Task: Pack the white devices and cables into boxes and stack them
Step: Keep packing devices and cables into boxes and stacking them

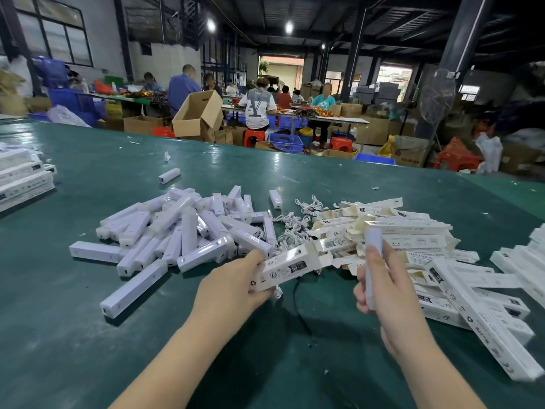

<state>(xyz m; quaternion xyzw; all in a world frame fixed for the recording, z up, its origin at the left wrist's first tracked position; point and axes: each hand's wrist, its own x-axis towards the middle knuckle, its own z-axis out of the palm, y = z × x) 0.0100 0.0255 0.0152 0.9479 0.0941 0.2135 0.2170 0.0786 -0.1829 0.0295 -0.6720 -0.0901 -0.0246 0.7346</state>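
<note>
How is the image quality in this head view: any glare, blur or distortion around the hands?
Head view: wide-angle bending curves the green table edge and the far pillars. Ceiling lamps bloom and leave glare patches on the far tabletop. The left hand and its box are fairly sharp. The white device in the right hand is smeared at its tip. Background faces are blurred.

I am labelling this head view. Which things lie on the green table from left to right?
Stacked boxes at left edge → pile of white devices → tangle of white cables → heap of open boxes → packed boxes at right edge.
</note>
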